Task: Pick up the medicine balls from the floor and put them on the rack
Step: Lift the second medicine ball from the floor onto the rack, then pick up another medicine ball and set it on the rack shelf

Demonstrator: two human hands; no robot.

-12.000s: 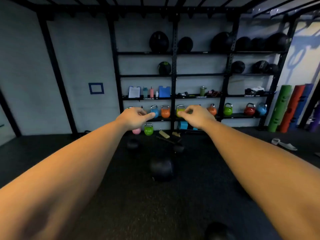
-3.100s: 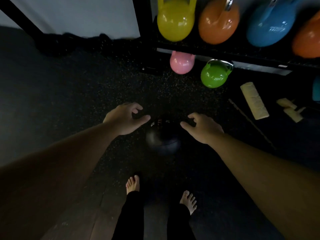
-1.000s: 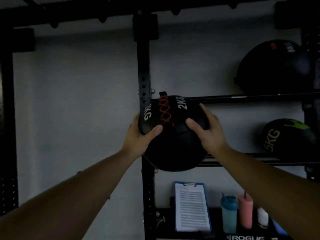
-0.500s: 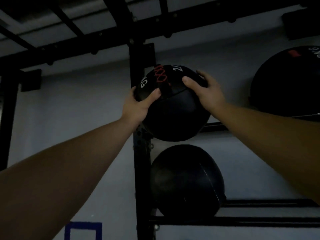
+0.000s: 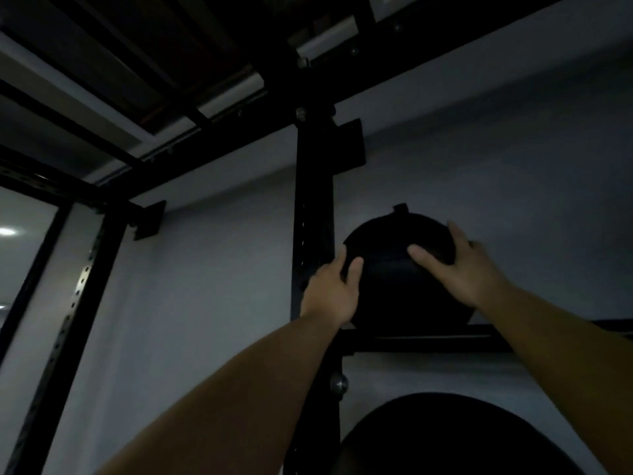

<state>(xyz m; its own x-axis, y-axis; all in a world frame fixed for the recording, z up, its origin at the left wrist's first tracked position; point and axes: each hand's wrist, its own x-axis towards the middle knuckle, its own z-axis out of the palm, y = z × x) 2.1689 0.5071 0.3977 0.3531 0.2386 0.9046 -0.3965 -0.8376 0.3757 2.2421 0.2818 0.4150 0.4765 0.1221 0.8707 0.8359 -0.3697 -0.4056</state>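
Observation:
A black medicine ball [image 5: 390, 279] sits on the top shelf bar [image 5: 421, 342] of the black rack, close to the upright post [image 5: 313, 214]. My left hand [image 5: 334, 289] presses on the ball's left side, fingers around it. On its right side lies my right hand [image 5: 459, 269], thumb on the front. Both arms reach up high. A second, larger black medicine ball [image 5: 445, 437] rests on the shelf below, partly cut off by the frame's bottom edge.
Black ceiling beams [image 5: 171, 108] of the rig run overhead, just above the top shelf. A second perforated upright [image 5: 68, 303] stands at the left. The grey wall [image 5: 212, 286] lies behind the rack. The scene is dim.
Both hands have lifted the ball higher and set it down on the top shelf bar beside the post. The camera has tilted further upward, showing the ceiling beams.

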